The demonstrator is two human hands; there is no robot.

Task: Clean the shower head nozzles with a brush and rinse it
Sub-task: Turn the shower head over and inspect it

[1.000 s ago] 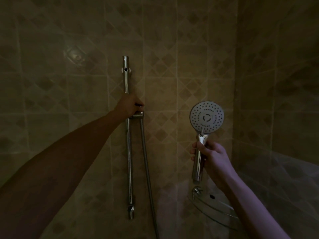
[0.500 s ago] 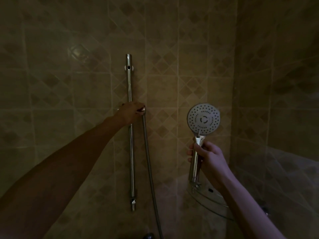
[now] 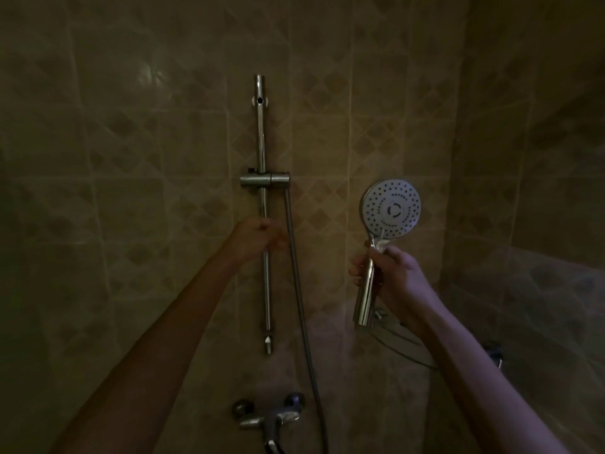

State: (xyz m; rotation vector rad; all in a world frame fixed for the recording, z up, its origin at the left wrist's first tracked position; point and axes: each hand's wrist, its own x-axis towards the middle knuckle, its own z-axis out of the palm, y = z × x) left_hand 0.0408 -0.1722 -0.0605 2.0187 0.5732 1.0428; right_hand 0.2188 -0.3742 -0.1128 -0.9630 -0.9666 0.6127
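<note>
The right hand (image 3: 391,273) gripped the chrome handle of the shower head (image 3: 390,209), holding it upright, well apart from the slide rail (image 3: 263,204), with the nozzle face turned toward the camera. Its bracket (image 3: 265,180) on the rail stood empty, so the head was already unhooked, which looked like the only step done. The left hand (image 3: 258,239) was blurred at the rail, beside the hose (image 3: 296,273) and below the bracket; whether its fingers were closed on anything could not be told. No brush was in view, the nozzles appeared unscrubbed, and no water ran from the mixer tap (image 3: 268,417) below. Brushing and rinsing both seemed left to do.
</note>
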